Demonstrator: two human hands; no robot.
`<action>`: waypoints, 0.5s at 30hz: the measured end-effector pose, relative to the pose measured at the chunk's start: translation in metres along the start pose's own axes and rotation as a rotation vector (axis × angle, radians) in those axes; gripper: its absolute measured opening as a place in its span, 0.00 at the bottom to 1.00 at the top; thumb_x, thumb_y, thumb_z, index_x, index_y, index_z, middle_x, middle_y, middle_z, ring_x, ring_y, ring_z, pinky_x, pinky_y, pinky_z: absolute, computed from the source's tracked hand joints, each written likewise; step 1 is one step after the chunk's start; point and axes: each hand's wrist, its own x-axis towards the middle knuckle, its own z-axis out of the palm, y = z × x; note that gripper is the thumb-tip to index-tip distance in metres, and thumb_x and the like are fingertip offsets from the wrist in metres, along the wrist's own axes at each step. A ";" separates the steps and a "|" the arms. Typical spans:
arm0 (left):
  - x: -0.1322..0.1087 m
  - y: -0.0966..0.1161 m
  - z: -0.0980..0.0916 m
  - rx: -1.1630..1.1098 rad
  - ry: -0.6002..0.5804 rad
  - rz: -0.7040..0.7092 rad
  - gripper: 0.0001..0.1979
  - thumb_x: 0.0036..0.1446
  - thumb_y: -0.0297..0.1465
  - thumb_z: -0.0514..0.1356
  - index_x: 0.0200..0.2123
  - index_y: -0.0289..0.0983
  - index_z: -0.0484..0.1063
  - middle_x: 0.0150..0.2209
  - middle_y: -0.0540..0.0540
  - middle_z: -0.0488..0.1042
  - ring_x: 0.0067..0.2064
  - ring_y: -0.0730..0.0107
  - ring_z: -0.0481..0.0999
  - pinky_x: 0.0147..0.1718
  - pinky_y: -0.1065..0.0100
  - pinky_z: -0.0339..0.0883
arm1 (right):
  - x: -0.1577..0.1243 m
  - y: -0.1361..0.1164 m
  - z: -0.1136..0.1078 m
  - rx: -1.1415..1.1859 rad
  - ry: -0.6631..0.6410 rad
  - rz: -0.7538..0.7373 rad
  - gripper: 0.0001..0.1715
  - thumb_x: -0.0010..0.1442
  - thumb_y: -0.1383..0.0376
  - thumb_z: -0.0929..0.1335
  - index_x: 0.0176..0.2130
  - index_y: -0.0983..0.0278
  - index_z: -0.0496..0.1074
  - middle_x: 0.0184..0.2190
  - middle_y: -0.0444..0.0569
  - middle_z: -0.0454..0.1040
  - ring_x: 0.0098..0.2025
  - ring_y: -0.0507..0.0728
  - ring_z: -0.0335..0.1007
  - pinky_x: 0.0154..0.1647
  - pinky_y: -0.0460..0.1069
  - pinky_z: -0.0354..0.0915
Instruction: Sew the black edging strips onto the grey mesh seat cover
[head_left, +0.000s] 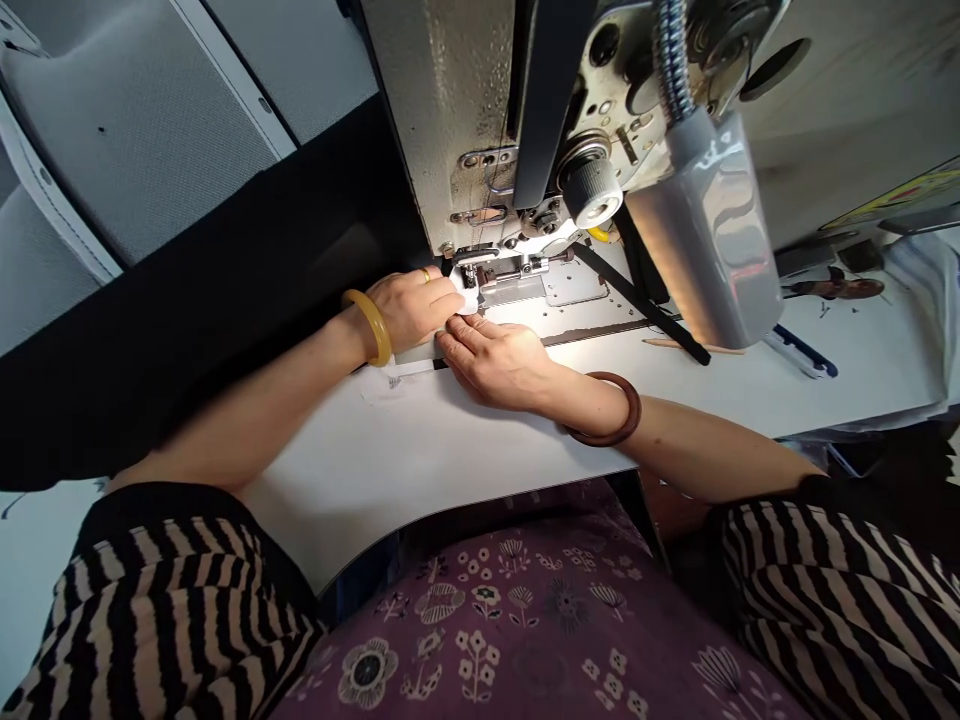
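Observation:
A small white fabric piece lies at the foot of an industrial sewing machine, by its metal presser foot. My left hand, with a gold ring and a yellow bangle, pinches the fabric from the left. My right hand, wearing a brown wooden bangle, presses its fingers onto the same fabric from below. A flat white strip trails left from the hands along the white sewing table. The needle is hidden behind the foot and fabric.
A grey lamp hangs right of the machine head above a metal plate. A pencil, dark-handled scissors and a blue tool lie on the right. Black cloth fills the left.

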 end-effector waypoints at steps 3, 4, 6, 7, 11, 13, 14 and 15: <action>0.003 -0.003 0.001 0.096 -0.047 0.094 0.19 0.66 0.26 0.43 0.38 0.36 0.73 0.35 0.42 0.75 0.37 0.63 0.68 0.34 0.64 0.63 | -0.001 -0.002 -0.001 -0.028 0.013 -0.006 0.23 0.68 0.70 0.52 0.51 0.75 0.68 0.50 0.67 0.71 0.48 0.63 0.68 0.37 0.52 0.65; 0.004 -0.004 0.001 0.104 -0.050 0.102 0.19 0.66 0.26 0.42 0.39 0.36 0.74 0.35 0.42 0.75 0.37 0.63 0.68 0.34 0.64 0.63 | -0.002 -0.002 0.000 -0.036 0.020 -0.010 0.22 0.68 0.69 0.52 0.51 0.75 0.68 0.51 0.67 0.71 0.48 0.62 0.67 0.37 0.52 0.64; 0.005 -0.005 0.001 0.101 -0.049 0.111 0.19 0.66 0.27 0.43 0.39 0.36 0.74 0.35 0.42 0.75 0.37 0.63 0.68 0.35 0.64 0.64 | -0.002 -0.003 0.001 -0.048 0.034 -0.018 0.22 0.68 0.69 0.53 0.52 0.74 0.67 0.51 0.68 0.70 0.48 0.62 0.67 0.37 0.52 0.63; 0.006 -0.005 0.001 0.095 -0.047 0.111 0.19 0.67 0.27 0.43 0.39 0.36 0.74 0.34 0.42 0.75 0.37 0.63 0.68 0.35 0.64 0.63 | -0.003 -0.003 0.001 -0.054 0.039 -0.023 0.22 0.68 0.68 0.53 0.52 0.74 0.67 0.51 0.68 0.70 0.48 0.63 0.67 0.37 0.52 0.63; 0.009 -0.006 0.000 0.099 -0.065 0.102 0.20 0.68 0.26 0.41 0.40 0.35 0.74 0.35 0.42 0.75 0.37 0.64 0.69 0.32 0.65 0.62 | -0.002 -0.002 0.002 -0.047 0.034 -0.025 0.22 0.67 0.67 0.54 0.53 0.72 0.68 0.51 0.67 0.70 0.49 0.64 0.66 0.37 0.52 0.62; 0.011 -0.005 -0.001 0.121 -0.099 0.105 0.20 0.67 0.25 0.42 0.41 0.35 0.74 0.36 0.42 0.75 0.36 0.64 0.69 0.32 0.65 0.62 | -0.001 -0.002 0.001 -0.019 0.027 -0.012 0.22 0.67 0.67 0.55 0.53 0.70 0.68 0.51 0.67 0.69 0.50 0.65 0.65 0.38 0.52 0.61; 0.012 -0.004 -0.002 0.130 -0.118 0.101 0.20 0.67 0.24 0.42 0.41 0.35 0.74 0.36 0.42 0.75 0.36 0.64 0.69 0.32 0.65 0.63 | -0.001 -0.002 0.001 -0.006 0.025 -0.005 0.22 0.67 0.67 0.55 0.53 0.70 0.68 0.51 0.67 0.68 0.50 0.65 0.64 0.38 0.52 0.61; 0.012 -0.003 -0.004 0.138 -0.135 0.094 0.20 0.66 0.24 0.42 0.42 0.34 0.74 0.36 0.42 0.75 0.37 0.63 0.69 0.33 0.65 0.64 | 0.000 -0.002 0.001 0.003 0.023 0.000 0.21 0.67 0.66 0.55 0.53 0.70 0.68 0.50 0.68 0.68 0.50 0.65 0.64 0.38 0.52 0.61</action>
